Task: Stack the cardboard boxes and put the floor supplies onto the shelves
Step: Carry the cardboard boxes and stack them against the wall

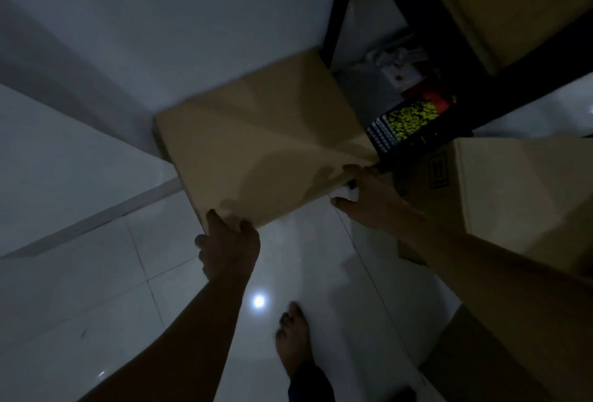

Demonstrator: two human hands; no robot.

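A large plain cardboard box (263,135) fills the middle of the dim view, close to the wall corner. My left hand (227,247) grips its near left corner, fingers curled over the edge. My right hand (362,196) holds the near right corner, the thumb below the edge. A second cardboard box (513,196) with a printed mark stands at the right, partly behind my right forearm. A third box (494,0) sits on the dark shelf (481,87) at the top right.
Under the upper shelf lie a black and yellow package (407,125) and red and white supplies (414,80). Glossy white floor tiles (96,273) spread below, with a light reflection. My bare foot (295,340) stands near the bottom centre. White walls close the left and back.
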